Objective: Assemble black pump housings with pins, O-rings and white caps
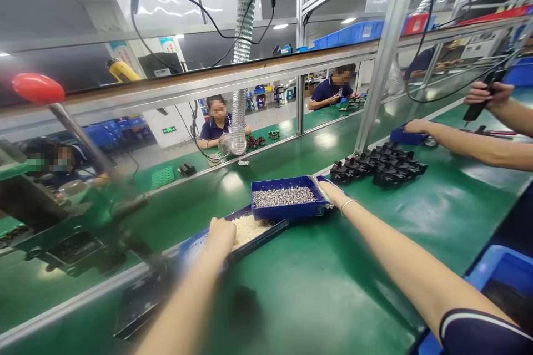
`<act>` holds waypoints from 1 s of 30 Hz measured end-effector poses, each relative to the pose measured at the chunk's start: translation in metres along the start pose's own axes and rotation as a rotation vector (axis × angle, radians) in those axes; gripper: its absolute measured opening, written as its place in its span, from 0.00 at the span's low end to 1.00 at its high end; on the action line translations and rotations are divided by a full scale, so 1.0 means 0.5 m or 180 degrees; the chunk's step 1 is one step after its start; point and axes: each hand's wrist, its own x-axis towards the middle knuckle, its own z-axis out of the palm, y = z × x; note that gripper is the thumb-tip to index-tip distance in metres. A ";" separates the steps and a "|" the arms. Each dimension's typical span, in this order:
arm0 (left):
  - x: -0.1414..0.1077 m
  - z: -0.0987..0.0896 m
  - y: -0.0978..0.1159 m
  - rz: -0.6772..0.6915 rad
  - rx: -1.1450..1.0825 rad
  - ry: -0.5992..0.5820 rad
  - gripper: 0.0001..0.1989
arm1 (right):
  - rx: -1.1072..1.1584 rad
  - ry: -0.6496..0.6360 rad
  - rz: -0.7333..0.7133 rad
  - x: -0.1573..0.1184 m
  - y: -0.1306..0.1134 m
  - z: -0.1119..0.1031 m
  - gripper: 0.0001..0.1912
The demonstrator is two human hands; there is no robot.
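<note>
My left hand (223,236) is closed at the near rim of a long blue bin (260,239) of small cream-white pieces (246,229); anything in its fingers is hidden. A smaller blue tray (287,212) filled with short metal pins (284,196) overlaps the bin's far right end. At the clear-taped right end of that tray is my right hand (333,194). Its fingers drop out of sight there, so I cannot tell what they grip. More blue plastic shows just beyond this hand.
Black moulded parts (387,163) cluster on the green bench (333,277). At right, a co-worker's hand holds a black tool (478,102); their other reaches a blue tray (406,134). A red-knobbed lever press (79,227) stands left. A metal post (383,61) rises behind.
</note>
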 end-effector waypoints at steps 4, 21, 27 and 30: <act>-0.014 -0.008 0.000 -0.0013 -0.0376 0.0165 0.11 | 0.0196 0.0073 0.0010 0.004 0.005 0.006 0.14; -0.362 0.071 -0.006 -0.0589 -0.5783 0.0750 0.15 | 0.2830 0.1797 -0.0503 -0.192 -0.263 -0.042 0.19; -0.368 0.115 -0.023 -0.0508 -0.6930 0.0587 0.18 | 0.3432 -0.1779 -0.1256 -0.416 -0.497 0.112 0.15; -0.369 0.134 -0.035 -0.0442 -0.7027 0.0692 0.20 | 0.3215 -0.2311 -0.1256 -0.467 -0.537 0.173 0.15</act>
